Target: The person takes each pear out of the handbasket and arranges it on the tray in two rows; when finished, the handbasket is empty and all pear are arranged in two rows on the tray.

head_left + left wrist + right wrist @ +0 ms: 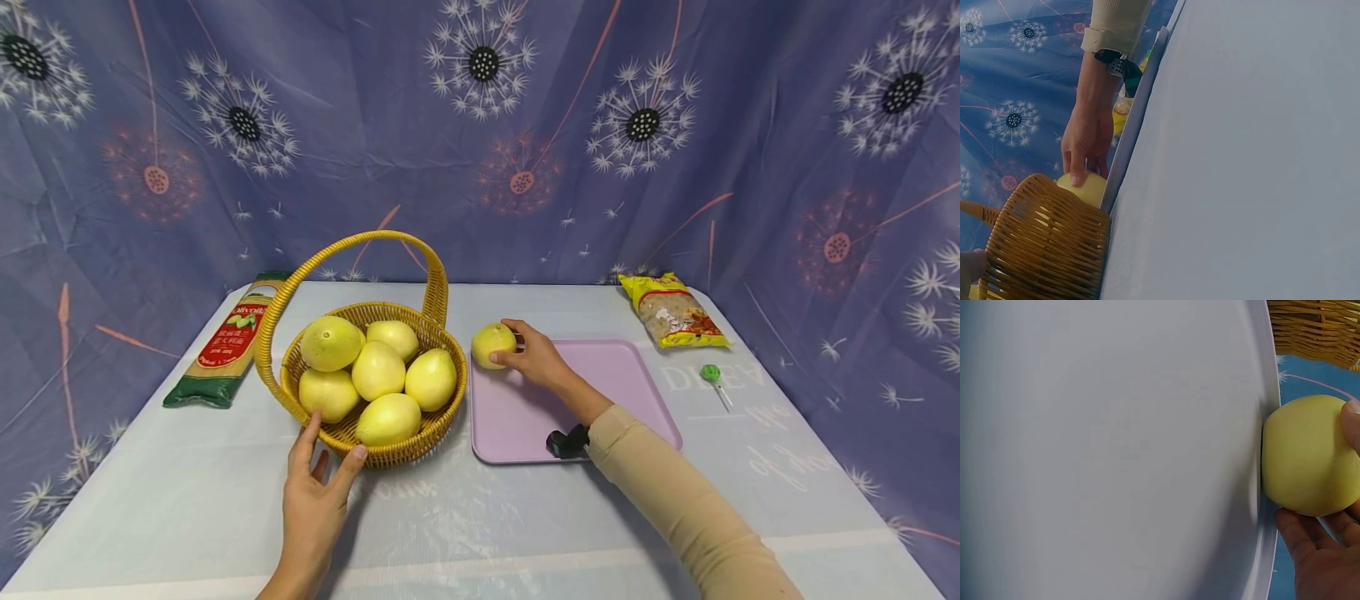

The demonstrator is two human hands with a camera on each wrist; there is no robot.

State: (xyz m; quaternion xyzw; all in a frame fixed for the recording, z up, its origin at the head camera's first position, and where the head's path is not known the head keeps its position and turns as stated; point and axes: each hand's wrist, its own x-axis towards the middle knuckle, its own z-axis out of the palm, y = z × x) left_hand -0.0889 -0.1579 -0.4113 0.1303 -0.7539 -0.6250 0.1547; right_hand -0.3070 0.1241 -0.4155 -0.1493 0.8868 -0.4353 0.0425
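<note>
A wicker basket (412,450) with a tall arched handle stands on the table, holding several round, melon-like yellow fruits (378,371). My left hand (315,500) touches its near left rim with forefinger and thumb spread apart. In the left wrist view, the thumb (974,264) lies against the weave. Over the far left corner of a lilac tray (525,425), my right hand (536,357) grips another yellow fruit (492,345) between thumb and fingers. Up close in the right wrist view, that yellow fruit (1307,456) overlaps the tray's rim (1270,381).
Behind the basket on the left lies a red and green pasta packet (232,333). A yellow snack bag (675,310) is at the back right, with a green lollipop (712,377) nearer. A black wrist strap (567,442) shows at the right cuff. Patterned cloth (480,192) walls the table.
</note>
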